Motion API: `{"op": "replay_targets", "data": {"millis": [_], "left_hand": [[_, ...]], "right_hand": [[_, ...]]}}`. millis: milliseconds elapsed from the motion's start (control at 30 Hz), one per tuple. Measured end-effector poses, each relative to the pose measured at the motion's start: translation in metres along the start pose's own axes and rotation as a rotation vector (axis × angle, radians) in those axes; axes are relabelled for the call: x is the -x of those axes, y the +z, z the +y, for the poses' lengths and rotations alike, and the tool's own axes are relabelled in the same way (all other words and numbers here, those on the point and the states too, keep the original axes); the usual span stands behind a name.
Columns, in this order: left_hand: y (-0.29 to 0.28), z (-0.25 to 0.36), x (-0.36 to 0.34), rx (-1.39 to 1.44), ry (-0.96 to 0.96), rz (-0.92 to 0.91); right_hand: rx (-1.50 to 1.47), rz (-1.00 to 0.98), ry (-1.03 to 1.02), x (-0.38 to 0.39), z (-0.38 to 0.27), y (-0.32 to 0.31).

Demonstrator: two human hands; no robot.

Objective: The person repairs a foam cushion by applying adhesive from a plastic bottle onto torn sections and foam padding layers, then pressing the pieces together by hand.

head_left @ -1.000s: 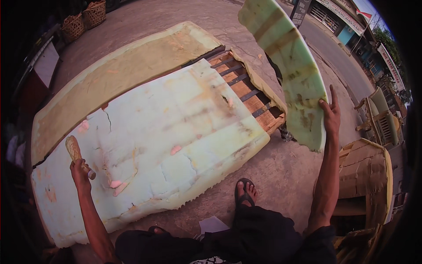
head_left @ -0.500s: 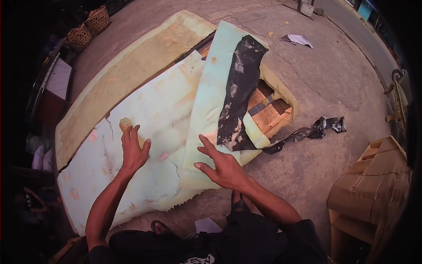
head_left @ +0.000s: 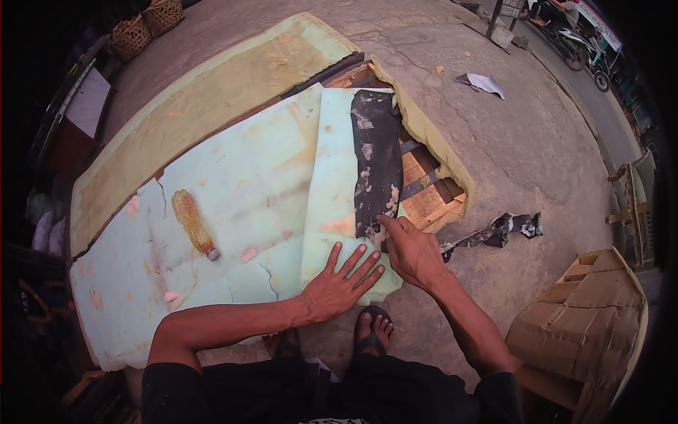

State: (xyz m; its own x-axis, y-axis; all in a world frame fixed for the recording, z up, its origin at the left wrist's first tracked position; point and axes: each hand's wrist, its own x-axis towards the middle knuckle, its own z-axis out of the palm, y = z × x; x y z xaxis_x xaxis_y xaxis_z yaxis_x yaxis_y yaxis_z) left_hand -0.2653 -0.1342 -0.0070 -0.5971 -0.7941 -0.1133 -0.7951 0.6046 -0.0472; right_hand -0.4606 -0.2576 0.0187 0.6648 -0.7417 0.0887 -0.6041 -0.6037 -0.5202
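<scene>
A large pale-green foam sheet (head_left: pixel 233 177) covers much of a wooden frame (head_left: pixel 427 208). Its right end is folded over into a flap (head_left: pixel 333 155), with a strip of torn black fabric (head_left: pixel 378 155) stuck along it. My left hand (head_left: pixel 335 284) lies flat on the near end of the flap, fingers spread. At the near end of the black strip, my right hand (head_left: pixel 411 254) is closed, thumb and fingers pinching the fabric edge. A plastic bottle with yellowish-brown contents (head_left: pixel 191 220) rests on its side on the foam.
A beige padded panel (head_left: pixel 212 120) runs along the far left side. Torn black scraps (head_left: pixel 515 230) lie on the concrete to the right. A cardboard-covered wooden piece (head_left: pixel 583 318) stands at near right. Far off are wicker baskets (head_left: pixel 131 39) and a motorcycle (head_left: pixel 575 46).
My left hand has left the bottle and moved right onto the flap. My right hand has moved to the black strip and closed on it. The flap's far end has swung nearer and lies lower.
</scene>
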Motion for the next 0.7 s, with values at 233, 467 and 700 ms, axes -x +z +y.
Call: {"op": "replay_targets", "data": {"millis": [233, 467, 700], "left_hand": [[-0.036, -0.020, 0.056, 0.133, 0.211, 0.105], [-0.054, -0.022, 0.107, 0.271, 0.079, 0.152], [-0.053, -0.015, 0.190, 0.425, 0.141, -0.168]], "right_hand": [[0.168, -0.233, -0.183, -0.006, -0.010, -0.040], [-0.245, -0.345, -0.002, -0.079, -0.013, -0.004], [-0.002, 0.262, 0.673, -0.113, 0.110, -0.037]]}}
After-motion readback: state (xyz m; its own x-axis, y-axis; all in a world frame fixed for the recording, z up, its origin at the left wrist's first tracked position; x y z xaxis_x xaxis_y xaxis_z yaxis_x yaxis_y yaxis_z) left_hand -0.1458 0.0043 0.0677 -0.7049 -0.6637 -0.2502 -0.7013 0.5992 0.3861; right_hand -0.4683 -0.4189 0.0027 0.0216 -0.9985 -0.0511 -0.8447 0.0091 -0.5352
